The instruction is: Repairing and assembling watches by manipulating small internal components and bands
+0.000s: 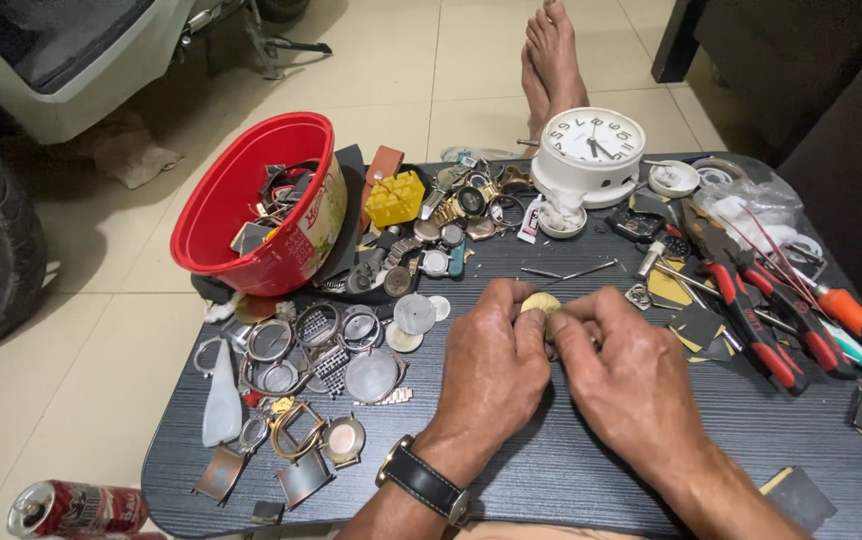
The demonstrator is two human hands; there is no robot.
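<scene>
Red plastic bowl [251, 215] of watch parts noted far left on dark table [571, 470]. Gold watch case [540, 302] is pinched at table centre between left hand [491, 365] and right hand [626, 375], fingers closed. White clock [591, 150] behind; red-handled pliers [751, 310] rightward.

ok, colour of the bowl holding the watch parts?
Red bowl, with a printed label on its side; the head view shows it.

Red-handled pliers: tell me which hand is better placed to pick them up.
Right. The right hand lies nearer the red-handled pliers, which rest on the table's right side. The left hand sits farther away. Both hands pinch the small gold disc.
</scene>
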